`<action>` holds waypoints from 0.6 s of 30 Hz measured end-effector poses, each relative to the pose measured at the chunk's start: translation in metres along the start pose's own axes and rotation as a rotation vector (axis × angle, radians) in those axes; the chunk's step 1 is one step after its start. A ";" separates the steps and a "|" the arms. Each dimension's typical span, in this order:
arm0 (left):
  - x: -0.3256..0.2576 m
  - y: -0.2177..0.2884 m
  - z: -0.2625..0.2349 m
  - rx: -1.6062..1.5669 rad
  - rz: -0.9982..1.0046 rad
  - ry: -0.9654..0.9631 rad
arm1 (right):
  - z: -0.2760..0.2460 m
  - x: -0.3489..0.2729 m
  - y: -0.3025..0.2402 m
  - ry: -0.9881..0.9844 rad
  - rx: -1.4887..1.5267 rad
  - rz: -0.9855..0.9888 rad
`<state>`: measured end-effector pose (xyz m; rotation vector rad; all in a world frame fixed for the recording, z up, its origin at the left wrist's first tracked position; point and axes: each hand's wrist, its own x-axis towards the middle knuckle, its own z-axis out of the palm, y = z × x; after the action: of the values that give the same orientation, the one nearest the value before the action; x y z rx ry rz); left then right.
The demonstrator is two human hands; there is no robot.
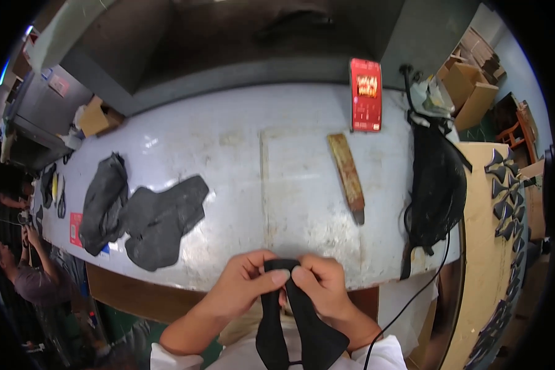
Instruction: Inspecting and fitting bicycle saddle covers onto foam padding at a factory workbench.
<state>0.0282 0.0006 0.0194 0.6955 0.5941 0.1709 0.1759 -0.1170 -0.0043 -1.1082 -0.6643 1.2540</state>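
Note:
Close to my body, just off the table's near edge, I hold a black bicycle saddle (304,327). Its narrow nose points away from me, a long gap runs down its middle, and the wide rear end drops toward the lower edge of view. My left hand (246,280) pinches the left side of the nose, thumb on top. On the other side my right hand (320,283) grips it the same way, the two thumbs almost meeting. The fingers underneath are partly hidden. Beyond my hands lies a flat, worn blade-like tool (346,174) with a brownish wrapped handle.
Dark grey cover pieces (160,222) lie on the white table (302,123) at left. A phone with a red screen (366,95) leans at the back. A black bag (438,185) with a cable is at right, beside cardboard holding several black pieces (505,209). People (37,271) work far left.

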 end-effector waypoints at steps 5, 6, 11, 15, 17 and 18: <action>-0.014 0.080 0.027 0.287 0.123 0.008 | -0.028 -0.013 0.022 0.242 -0.154 -0.247; -0.019 0.100 0.030 0.430 0.316 0.030 | -0.034 -0.018 0.025 0.296 -0.193 -0.287; 0.017 0.201 0.025 1.413 1.600 0.382 | -0.038 -0.024 0.032 0.361 -0.199 -0.363; 0.079 0.258 -0.006 1.586 1.549 0.545 | -0.036 -0.018 0.026 0.341 -0.218 -0.375; 0.108 0.256 -0.039 1.620 1.392 0.671 | -0.038 -0.018 0.026 0.346 -0.228 -0.393; 0.122 0.250 -0.055 1.508 1.266 0.655 | -0.039 -0.019 0.027 0.353 -0.242 -0.395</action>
<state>0.1087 0.2626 0.0921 2.5022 0.7695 1.2340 0.1952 -0.1482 -0.0398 -1.2827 -0.7319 0.6327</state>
